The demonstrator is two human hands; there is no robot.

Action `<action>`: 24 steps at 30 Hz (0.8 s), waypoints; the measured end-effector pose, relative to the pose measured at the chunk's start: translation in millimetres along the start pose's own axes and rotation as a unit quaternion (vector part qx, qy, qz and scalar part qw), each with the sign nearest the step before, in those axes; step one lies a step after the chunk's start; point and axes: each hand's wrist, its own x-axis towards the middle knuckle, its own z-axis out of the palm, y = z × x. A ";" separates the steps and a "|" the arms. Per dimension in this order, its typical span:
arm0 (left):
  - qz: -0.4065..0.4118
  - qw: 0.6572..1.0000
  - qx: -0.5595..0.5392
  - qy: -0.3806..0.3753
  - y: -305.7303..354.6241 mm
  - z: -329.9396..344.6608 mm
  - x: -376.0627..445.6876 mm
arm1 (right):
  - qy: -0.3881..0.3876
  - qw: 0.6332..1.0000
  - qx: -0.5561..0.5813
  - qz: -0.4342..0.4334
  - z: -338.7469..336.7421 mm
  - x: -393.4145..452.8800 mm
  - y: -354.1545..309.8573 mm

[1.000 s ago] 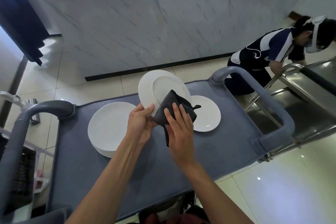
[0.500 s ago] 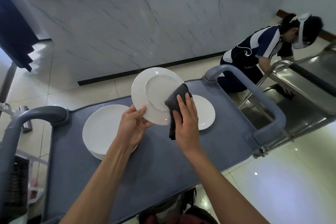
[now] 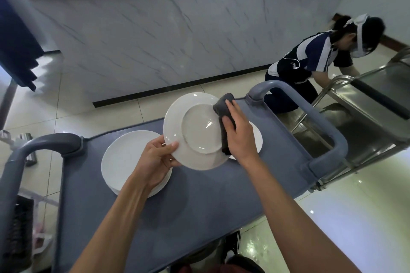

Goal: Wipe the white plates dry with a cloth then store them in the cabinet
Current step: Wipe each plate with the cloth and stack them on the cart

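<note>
I hold the plate [image 3: 195, 131] tilted above the cart [image 3: 199, 206] middle, left hand [image 3: 155, 157] pinching its near rim, right hand [image 3: 239, 135] pressing the cloth [image 3: 224, 108] flat-fingered on its right side. I'd sweep full circles, rotating the rim, grip firm.

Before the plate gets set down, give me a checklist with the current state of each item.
1. Left hand grips the held plate at its rim: ok.
2. Right hand presses the dark cloth on the plate: ok.
3. Plate fully dry: cannot tell; glare shows on its centre.
4. Single plate on the cart lies flat to receive it: ok.
5. Plate stack sits inside the cart's edge: ok.
6. Cabinet within reach: cannot tell.
</note>
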 end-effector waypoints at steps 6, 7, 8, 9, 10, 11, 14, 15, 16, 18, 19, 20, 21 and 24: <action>0.000 0.997 0.059 -0.047 4.0 -9.1 1.4 | -0.030 0.999 -0.031 -0.031 1.6 6.2 -4.3; -0.003 0.997 0.064 -0.047 4.5 -8.8 1.0 | -0.036 0.998 -0.036 -0.037 2.7 7.0 -5.7; -0.004 0.996 0.068 -0.048 4.1 -8.8 1.1 | -0.041 0.997 -0.044 -0.047 4.0 7.9 -7.4; -0.005 0.996 0.069 -0.050 3.3 -8.6 1.2 | -0.043 0.996 -0.056 -0.062 5.6 9.0 -9.1; -0.006 0.996 0.069 -0.050 2.6 -7.9 1.3 | -0.043 0.993 -0.070 -0.082 7.2 9.8 -11.4; -0.006 0.997 0.068 -0.047 2.6 -6.1 0.4 | -0.043 0.990 -0.085 -0.103 9.4 10.4 -13.4; -0.009 0.996 0.074 -0.039 0.6 -2.7 -0.6 | -0.049 0.979 -0.127 -0.151 18.5 9.1 -19.0; -0.011 0.996 0.074 -0.037 0.6 -1.7 -1.5 | -0.053 0.976 -0.135 -0.163 21.7 8.1 -20.0; -0.011 0.997 0.073 -0.037 0.2 -1.5 -2.1 | -0.059 0.974 -0.139 -0.171 25.0 6.8 -20.8; -0.012 0.997 0.074 -0.036 -0.9 -2.7 -2.2 | -0.068 0.970 -0.145 -0.185 31.6 3.2 -21.7; -0.013 0.996 0.075 -0.036 -1.3 -2.7 -2.5 | -0.071 0.967 -0.148 -0.193 34.8 1.0 -21.9; -0.012 0.997 0.071 -0.037 -2.2 -2.5 -2.9 | -0.073 0.965 -0.152 -0.200 37.6 -1.3 -23.2; -0.013 0.997 0.067 -0.035 -3.2 -1.8 -3.2 | -0.075 0.964 -0.154 -0.204 40.6 -4.1 -24.5; -0.016 0.998 0.054 -0.020 -5.0 1.6 -5.3 | -0.083 0.959 -0.162 -0.215 48.5 -13.8 -28.7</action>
